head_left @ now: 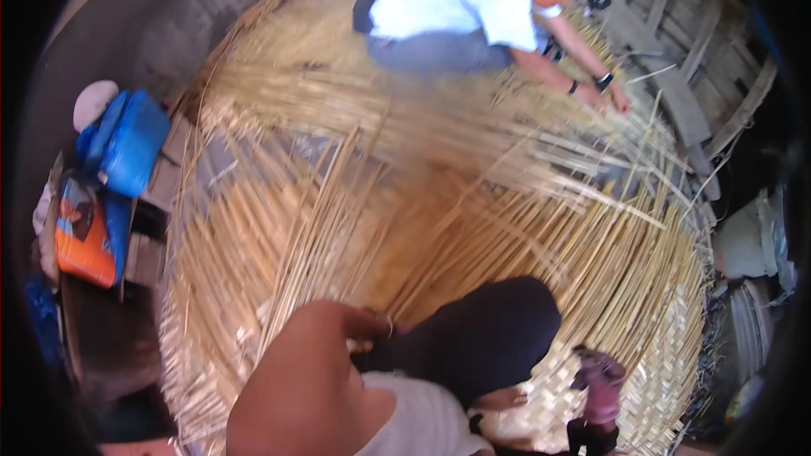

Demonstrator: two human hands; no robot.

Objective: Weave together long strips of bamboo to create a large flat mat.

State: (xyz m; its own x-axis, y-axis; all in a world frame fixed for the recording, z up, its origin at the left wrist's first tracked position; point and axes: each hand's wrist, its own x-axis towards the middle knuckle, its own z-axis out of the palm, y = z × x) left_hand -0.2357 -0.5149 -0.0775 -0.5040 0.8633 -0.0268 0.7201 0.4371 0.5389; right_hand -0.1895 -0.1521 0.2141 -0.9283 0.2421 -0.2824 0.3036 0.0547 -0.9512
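The left hand (400,328), partly hidden by a black-trousered knee (498,329), and purple-gloved right hand (601,382) are over pale-yellow woven-strip matting (652,363); I cannot tell the fingers' state.

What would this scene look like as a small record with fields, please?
Left hand: mostly hidden beside the dark-clad knee; grip unclear
Right hand: cannot be identified for certain
Material: long straw-coloured strips, checkered weave at lower right
Co-worker: crouched at top, white shirt, hands low over strips
Left edge: blue bundle, orange package
Right edge: pale bucket
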